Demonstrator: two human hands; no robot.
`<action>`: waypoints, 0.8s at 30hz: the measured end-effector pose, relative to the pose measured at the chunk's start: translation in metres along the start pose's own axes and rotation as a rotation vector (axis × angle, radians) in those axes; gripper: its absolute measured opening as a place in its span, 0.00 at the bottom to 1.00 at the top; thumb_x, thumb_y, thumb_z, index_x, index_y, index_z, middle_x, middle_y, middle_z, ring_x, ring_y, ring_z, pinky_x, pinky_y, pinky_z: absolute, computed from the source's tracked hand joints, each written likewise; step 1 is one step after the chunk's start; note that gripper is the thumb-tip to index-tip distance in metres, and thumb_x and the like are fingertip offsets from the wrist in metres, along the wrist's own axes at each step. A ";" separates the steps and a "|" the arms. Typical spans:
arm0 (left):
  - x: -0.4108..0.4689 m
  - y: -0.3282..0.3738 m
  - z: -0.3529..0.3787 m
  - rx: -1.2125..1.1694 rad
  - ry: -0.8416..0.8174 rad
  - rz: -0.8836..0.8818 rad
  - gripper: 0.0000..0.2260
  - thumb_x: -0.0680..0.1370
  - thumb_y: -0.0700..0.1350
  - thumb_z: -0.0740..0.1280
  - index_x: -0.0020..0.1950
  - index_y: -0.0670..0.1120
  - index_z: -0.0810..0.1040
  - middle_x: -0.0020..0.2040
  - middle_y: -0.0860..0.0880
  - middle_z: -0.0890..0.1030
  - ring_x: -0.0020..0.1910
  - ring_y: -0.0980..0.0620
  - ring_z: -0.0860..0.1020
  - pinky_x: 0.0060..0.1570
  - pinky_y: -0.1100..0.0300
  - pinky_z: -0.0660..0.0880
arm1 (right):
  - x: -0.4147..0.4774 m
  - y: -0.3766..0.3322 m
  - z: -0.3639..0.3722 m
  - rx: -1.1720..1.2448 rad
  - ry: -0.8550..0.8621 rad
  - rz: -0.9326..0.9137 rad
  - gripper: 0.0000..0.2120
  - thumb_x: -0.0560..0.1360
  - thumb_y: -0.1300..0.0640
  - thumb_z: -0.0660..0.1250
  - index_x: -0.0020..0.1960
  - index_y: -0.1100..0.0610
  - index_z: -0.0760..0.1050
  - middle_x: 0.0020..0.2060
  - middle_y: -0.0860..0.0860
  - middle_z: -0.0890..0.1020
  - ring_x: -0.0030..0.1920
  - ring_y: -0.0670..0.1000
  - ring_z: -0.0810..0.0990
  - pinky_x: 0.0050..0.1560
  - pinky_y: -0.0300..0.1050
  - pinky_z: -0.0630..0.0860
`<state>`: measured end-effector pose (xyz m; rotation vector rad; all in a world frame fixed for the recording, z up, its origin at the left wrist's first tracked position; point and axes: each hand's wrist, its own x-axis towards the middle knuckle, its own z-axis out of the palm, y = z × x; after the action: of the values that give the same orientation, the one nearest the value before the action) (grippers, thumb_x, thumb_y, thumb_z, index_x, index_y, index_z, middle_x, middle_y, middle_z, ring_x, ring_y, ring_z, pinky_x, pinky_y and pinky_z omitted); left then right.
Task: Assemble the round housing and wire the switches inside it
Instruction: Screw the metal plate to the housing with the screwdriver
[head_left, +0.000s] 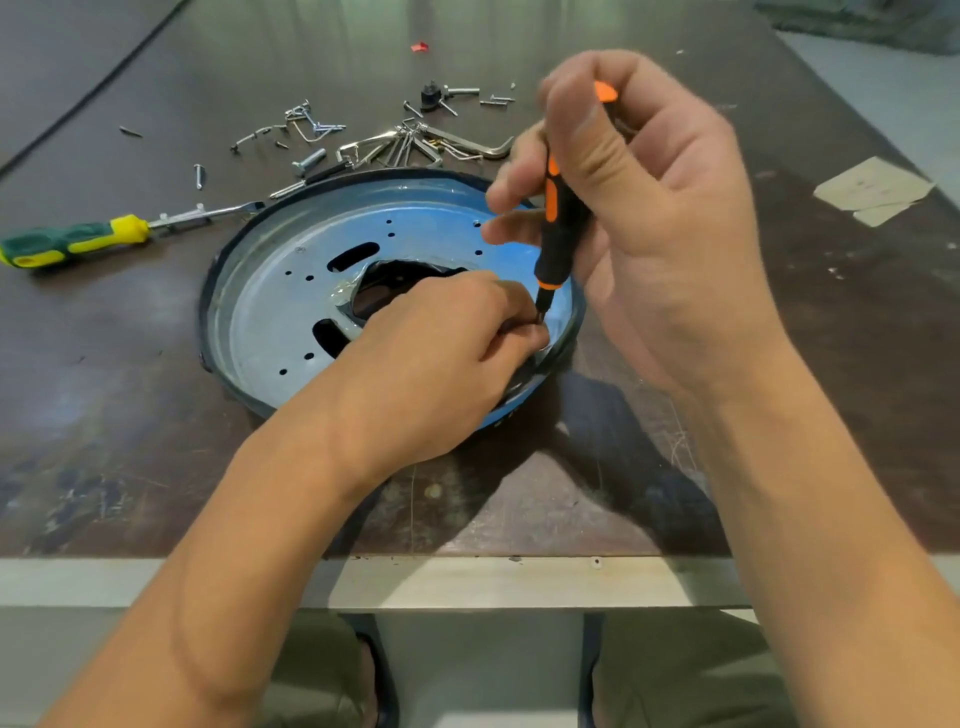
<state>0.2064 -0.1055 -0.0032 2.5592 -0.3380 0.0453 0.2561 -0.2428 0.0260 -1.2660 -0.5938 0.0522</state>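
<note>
1. Head view, hands. The right hand (644, 218) is raised in the upper right of the frame, above the right side of the round housing (270, 301). Its fingers are curled round the black-and-orange screwdriver (558, 228), which is held nearly upright with its tip pointing down.
2. The left hand (441, 353) lies at frame centre, its wrist crossing the near rim of the housing. Its fingers are curled tight, and the fingertips pinch a small dark piece (527, 327) right at the screwdriver tip. The piece is too small to identify.
3. The housing is a shallow blue-grey metal dish lying flat on the dark table (130, 441), centre of frame. It has one large middle opening, and two oblong slots are visible.
4. Counts:
   - Hands: two.
   - Screwdrivers: two. The second is the green-and-yellow screwdriver (72, 241), lying flat at the left edge, apart from the housing.
   - Hex key bunch (415, 143): one, just beyond the far rim.
   - Large bolt (309, 161): one, left of the keys.
   - Loose screws and nails: scattered at upper centre, too many and too small to count surely.
   - Paper scraps (872, 187): two, at the right edge.
</note>
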 end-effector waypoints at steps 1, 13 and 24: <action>0.000 0.000 0.000 -0.003 -0.003 -0.002 0.10 0.82 0.52 0.61 0.47 0.51 0.78 0.44 0.53 0.79 0.44 0.50 0.76 0.47 0.47 0.75 | -0.001 -0.001 0.000 0.011 -0.024 0.021 0.13 0.84 0.56 0.53 0.56 0.63 0.73 0.38 0.56 0.78 0.43 0.55 0.79 0.44 0.52 0.79; -0.002 0.001 -0.002 -0.191 0.037 0.040 0.19 0.82 0.56 0.59 0.71 0.53 0.62 0.41 0.59 0.78 0.39 0.57 0.78 0.42 0.50 0.74 | 0.000 -0.001 -0.002 0.098 -0.027 0.003 0.09 0.83 0.64 0.59 0.53 0.65 0.77 0.44 0.57 0.82 0.48 0.56 0.81 0.50 0.52 0.78; -0.003 0.002 -0.003 -0.121 0.066 0.081 0.12 0.83 0.54 0.53 0.51 0.50 0.72 0.41 0.52 0.80 0.40 0.51 0.78 0.42 0.46 0.75 | -0.002 -0.001 -0.004 0.091 0.025 -0.048 0.01 0.80 0.64 0.62 0.50 0.61 0.71 0.34 0.53 0.79 0.39 0.56 0.81 0.49 0.53 0.77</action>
<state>0.2033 -0.1044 0.0002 2.4176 -0.4067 0.1355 0.2565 -0.2475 0.0251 -1.1620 -0.5935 0.0230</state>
